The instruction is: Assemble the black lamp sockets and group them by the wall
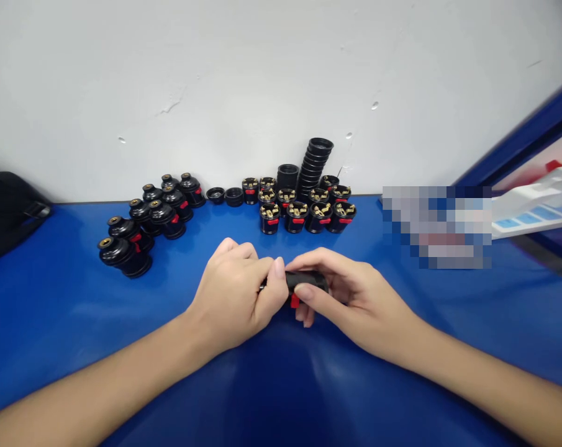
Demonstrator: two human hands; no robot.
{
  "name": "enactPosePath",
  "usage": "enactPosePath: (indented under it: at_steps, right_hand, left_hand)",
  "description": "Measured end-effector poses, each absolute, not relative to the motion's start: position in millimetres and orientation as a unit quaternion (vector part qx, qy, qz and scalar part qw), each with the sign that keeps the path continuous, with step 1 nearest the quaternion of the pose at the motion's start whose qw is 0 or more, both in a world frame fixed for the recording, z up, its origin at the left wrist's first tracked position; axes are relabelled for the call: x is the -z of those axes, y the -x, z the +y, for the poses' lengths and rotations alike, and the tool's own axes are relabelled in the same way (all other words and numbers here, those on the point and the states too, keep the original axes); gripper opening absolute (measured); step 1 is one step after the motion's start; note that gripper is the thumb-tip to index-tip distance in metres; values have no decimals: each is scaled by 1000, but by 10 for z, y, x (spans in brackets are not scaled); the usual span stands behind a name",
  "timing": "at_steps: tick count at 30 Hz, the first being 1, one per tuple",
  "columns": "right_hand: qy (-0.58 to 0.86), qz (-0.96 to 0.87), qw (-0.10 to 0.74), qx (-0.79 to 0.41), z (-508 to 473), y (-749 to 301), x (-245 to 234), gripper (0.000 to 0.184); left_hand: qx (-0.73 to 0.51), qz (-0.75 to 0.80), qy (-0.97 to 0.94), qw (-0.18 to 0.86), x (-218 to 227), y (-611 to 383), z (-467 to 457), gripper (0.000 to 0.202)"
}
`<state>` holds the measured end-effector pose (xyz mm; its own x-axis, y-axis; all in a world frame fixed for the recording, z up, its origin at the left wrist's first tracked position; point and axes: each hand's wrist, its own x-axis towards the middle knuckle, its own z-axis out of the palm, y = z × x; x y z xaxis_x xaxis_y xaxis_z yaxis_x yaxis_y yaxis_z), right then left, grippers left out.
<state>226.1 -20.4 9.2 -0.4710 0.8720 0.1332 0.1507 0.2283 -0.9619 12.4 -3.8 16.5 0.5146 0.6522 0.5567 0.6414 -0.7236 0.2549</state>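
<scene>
Between my two hands, above the blue table, lies a black lamp holder on its side, a red switch tab showing on its near face. My left hand is closed around its left end, thumb pressed along the edge, so that end is mostly hidden. Around the right end curl the fingers of my right hand, with the thumb resting on the body above the red tab. Further back stand several open lamp holder bodies with brass contacts and red tabs. At the left are several capped lamp holders with brass-ringed tops.
A leaning stack of black threaded rings stands near the white wall, beside a shorter ring stack. Two loose black rings lie left of them. A black bag sits at far left. Blue framing and a blurred-out patch are at right.
</scene>
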Motion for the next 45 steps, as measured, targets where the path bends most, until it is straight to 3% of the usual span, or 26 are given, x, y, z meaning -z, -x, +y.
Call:
enactPosePath:
  at_steps: [7,15,24,27,31,36,40,45]
  right_hand:
    - [310,-780,456,-295,-183,-2315,-55,27]
    - [356,-752,452,-322,-178,-2317,-51,42]
    - [363,-763,431,-318,-156,-2337,-76,33]
    - [357,-763,432,-323,-161,-2325,-74,32]
    - [353,-747,439,-352,-184,-2300,-86,33]
    - [356,-747,425,-367,-202,-2303,-90,33]
    - [354,-754,414,-366,-198,-2316,-80,31]
    - [359,-765,405,-349,-191,-2323,-72,31]
  left_hand:
    - [-328,458,-819,109,-154,-113,4,56]
    - [-411,492,-684,347,-188,-12,132,76]
    - [-565,444,-487,496,-260,84,392,44]
    - [-598,438,-481,468,-319,117,415,36]
    - [-595,428,-560,386,-371,245,485,50]
    - [-480,468,-723,169,-531,485,601,31]
    - [-384,478,-790,-13,-701,639,744,29]
    - [-321,442,-828,-126,-759,756,1054,27]
